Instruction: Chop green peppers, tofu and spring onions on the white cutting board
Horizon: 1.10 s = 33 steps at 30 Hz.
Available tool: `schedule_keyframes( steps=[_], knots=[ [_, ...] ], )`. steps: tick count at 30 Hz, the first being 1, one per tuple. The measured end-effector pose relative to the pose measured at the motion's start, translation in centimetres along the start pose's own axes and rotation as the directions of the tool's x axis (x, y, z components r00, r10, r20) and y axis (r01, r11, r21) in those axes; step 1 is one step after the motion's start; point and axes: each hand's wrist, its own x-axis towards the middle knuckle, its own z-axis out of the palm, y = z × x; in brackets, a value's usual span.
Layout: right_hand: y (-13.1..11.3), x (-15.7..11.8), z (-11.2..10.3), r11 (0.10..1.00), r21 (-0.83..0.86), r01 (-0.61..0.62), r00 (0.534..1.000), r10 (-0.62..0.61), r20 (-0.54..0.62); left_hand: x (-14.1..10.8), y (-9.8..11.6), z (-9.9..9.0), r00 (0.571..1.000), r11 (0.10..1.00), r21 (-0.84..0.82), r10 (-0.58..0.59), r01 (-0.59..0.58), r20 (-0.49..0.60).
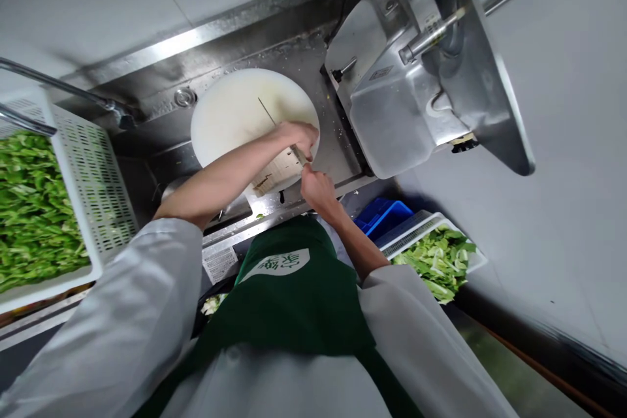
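Note:
A round white cutting board (pixel 235 111) lies over the metal sink. My right hand (pixel 319 191) is closed around the pale handle of a knife (pixel 266 110), whose blade shows as a thin dark line, nearly edge-on, over the board. Across the knife, near the board's right edge, my left hand (pixel 300 136) has its fingers curled down by the handle; what they grip is hidden. Under my left forearm, at the board's near edge, is a beige block-like object (pixel 277 172) with dark marks.
A white basket (pixel 100 176) of cut green vegetables stands at the left. A metal slicing machine (pixel 392 111) is on the right. Below it are a blue basket (pixel 385 215) and a white basket (pixel 477 262) with sliced greens. A metal tap (pixel 63 86) reaches in from the left.

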Motion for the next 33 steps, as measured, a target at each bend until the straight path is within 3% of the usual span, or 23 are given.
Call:
schedule_keyframes(
  steps=[2,3,4,5,6,7,8,9,10,11,14,15,17,18,22,27,28,30,32,33],
  knots=[
    [-0.1,-0.1,-0.3,1.000,0.005,0.018,1.000,-0.018,-0.021,-1.6,0.2,-0.8,0.987,0.997,-0.058,0.033,-0.042,-0.156],
    [0.0,-0.1,-0.5,1.000,0.012,0.019,0.999,-0.018,-0.038,-2.9,-0.2,-1.0,0.957,0.991,-0.113,0.037,-0.072,-0.288],
    [0.3,-0.1,-0.8,0.999,0.026,0.018,0.998,-0.017,-0.061,-4.4,-1.0,-0.8,0.890,0.977,-0.188,0.007,-0.104,-0.456],
    [0.7,0.0,-1.0,0.999,0.046,0.019,0.996,-0.015,-0.092,-6.1,-2.1,-0.2,0.765,0.951,-0.275,-0.068,-0.145,-0.640],
    [1.4,0.2,-1.2,0.997,0.072,0.017,0.991,-0.007,-0.131,-8.0,-3.4,1.0,0.574,0.913,-0.356,-0.186,-0.199,-0.797],
    [2.3,0.5,-1.3,0.994,0.108,0.015,0.984,0.005,-0.180,-10.0,-4.7,2.8,0.338,0.876,-0.410,-0.317,-0.254,-0.886],
    [3.4,0.8,-1.3,0.988,0.155,0.013,0.972,0.024,-0.232,-11.8,-6.0,5.2,0.100,0.856,-0.418,-0.408,-0.303,-0.908],
    [4.7,1.2,-1.2,0.975,0.220,0.014,0.960,0.049,-0.277,-13.3,-7.0,8.1,-0.096,0.856,-0.398,-0.450,-0.331,-0.888],
    [6.1,1.7,-1.0,0.952,0.306,0.016,0.949,0.082,-0.304,-14.4,-7.7,11.3,-0.194,0.863,-0.380,-0.457,-0.333,-0.868],
    [7.6,2.1,-0.7,0.912,0.410,0.019,0.945,0.117,-0.305,-15.0,-8.1,14.6,-0.150,0.870,-0.386,-0.445,-0.307,-0.883],
    [11.6,3.2,0.9,0.685,0.728,0.010,0.968,0.177,-0.180,-13.8,-7.6,23.3,0.179,0.871,-0.469,-0.443,-0.146,-0.879],
    [12.6,3.3,1.6,0.599,0.801,-0.007,0.976,0.180,-0.126,-12.7,-7.3,25.2,0.254,0.862,-0.496,-0.458,-0.107,-0.852],
    [14.0,3.5,3.1,0.462,0.886,-0.041,0.983,0.177,-0.046,-10.2,-6.9,27.4,0.314,0.850,-0.524,-0.482,-0.060,-0.818],
    [14.4,3.4,3.9,0.417,0.907,-0.056,0.984,0.177,-0.021,-9.1,-6.9,27.8,0.322,0.844,-0.533,-0.491,-0.055,-0.810],
    [15.4,3.0,6.7,0.356,0.931,-0.083,0.990,0.140,0.035,-7.1,-7.7,27.6,0.328,0.822,-0.563,-0.510,-0.088,-0.795],
    [16.5,3.1,9.4,0.383,0.921,-0.069,0.997,0.069,0.046,-8.8,-7.5,28.0,0.342,0.821,-0.552,-0.481,-0.147,-0.807],
    [16.6,3.2,9.7,0.389,0.918,-0.074,0.996,0.067,0.052,-9.6,-7.4,28.4,0.310,0.786,-0.599,-0.538,-0.150,-0.784],
    [16.6,3.3,10.0,0.396,0.915,-0.083,0.996,0.069,0.060,-11.8,-7.2,29.5,0.163,0.638,-0.754,-0.737,-0.153,-0.656],
    [16.5,3.1,9.8,0.403,0.912,-0.077,0.996,0.070,0.053,-14.6,-7.8,31.0,-0.017,0.426,-0.884,-0.902,-0.191,-0.431],
    [16.3,2.9,9.6,0.406,0.911,-0.074,0.996,0.075,0.047,-16.0,-8.4,31.9,-0.079,0.272,-0.924,-0.962,-0.270,-0.261]
  ],
)
